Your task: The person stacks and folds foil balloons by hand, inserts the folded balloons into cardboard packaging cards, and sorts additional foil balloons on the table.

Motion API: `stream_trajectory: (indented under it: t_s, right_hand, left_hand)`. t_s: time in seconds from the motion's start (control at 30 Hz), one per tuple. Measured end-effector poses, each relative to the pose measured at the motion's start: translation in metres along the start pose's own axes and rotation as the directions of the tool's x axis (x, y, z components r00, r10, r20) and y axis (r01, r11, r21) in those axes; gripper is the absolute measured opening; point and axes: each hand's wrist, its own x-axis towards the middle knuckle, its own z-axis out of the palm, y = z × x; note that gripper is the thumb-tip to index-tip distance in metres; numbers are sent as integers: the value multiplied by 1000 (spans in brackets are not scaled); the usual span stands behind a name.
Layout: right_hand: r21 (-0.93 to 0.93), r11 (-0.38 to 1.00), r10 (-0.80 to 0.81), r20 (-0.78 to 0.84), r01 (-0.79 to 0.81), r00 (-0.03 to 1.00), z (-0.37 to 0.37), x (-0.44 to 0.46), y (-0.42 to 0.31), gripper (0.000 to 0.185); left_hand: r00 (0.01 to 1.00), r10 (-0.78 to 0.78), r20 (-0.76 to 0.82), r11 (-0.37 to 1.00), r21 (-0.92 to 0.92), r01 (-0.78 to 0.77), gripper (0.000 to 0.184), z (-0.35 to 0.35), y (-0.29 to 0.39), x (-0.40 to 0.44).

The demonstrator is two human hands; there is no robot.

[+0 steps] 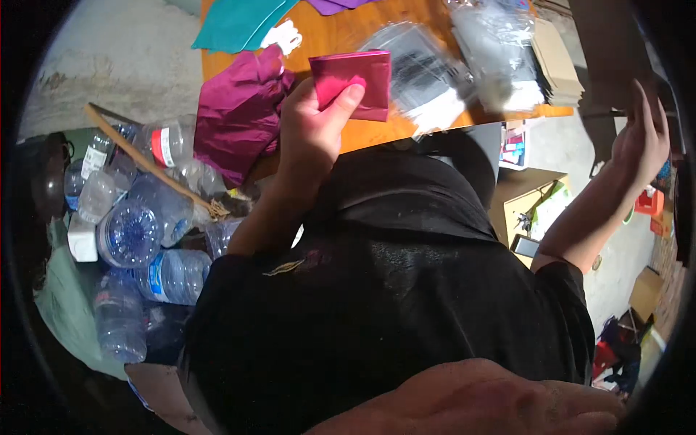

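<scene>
My left hand (319, 119) is closed on a folded magenta cloth (371, 81), its thumb pressed flat on the near face. The folded piece is a neat square with a shiny surface, held above the wooden table's front edge. Just left of that hand, a crumpled heap of darker magenta fabric (235, 116) hangs over the table corner. Out to the right, my right hand (644, 138) has its fingers stretched out and reaches up beside a dark upright panel (609, 54). Whether those fingers touch the panel I cannot tell.
The orange-brown table (341, 32) carries teal cloth (243, 22), clear plastic bags (413, 69), more clear packaging (493, 43) and a stack of tan cardboard (557, 65). Several empty plastic bottles (130, 232) and a wooden stick (145, 163) crowd the left. An open carton (518, 199) stands below right.
</scene>
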Motion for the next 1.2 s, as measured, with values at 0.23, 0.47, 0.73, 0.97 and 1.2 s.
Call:
stream_trajectory:
  t_s: [0.23,0.47,0.73,0.97,1.2]
  right_hand:
    - [423,663,531,315,-617,787,147,-106,-87,16]
    - [572,437,458,522,-694,719,231,-164,-93,22]
    - [601,143,453,667,-786,592,235,-177,-87,21]
    - [616,212,414,646,-759,641,244,-185,-84,29]
    - [590,401,423,560,-701,712,242,-186,-80,28]
  left_hand:
    - [995,69,73,996,-63,-65,19,16,17,-11]
    - [970,-226,93,862,-444,244,20,36,-15,3]
    - [989,-143,31,878,-457,141,17,34,-33,2]
    - [986,-165,-1,894,-422,149,17,44,-34,-1]
    - [987,-159,24,963,-215,161,33,43,-51,0]
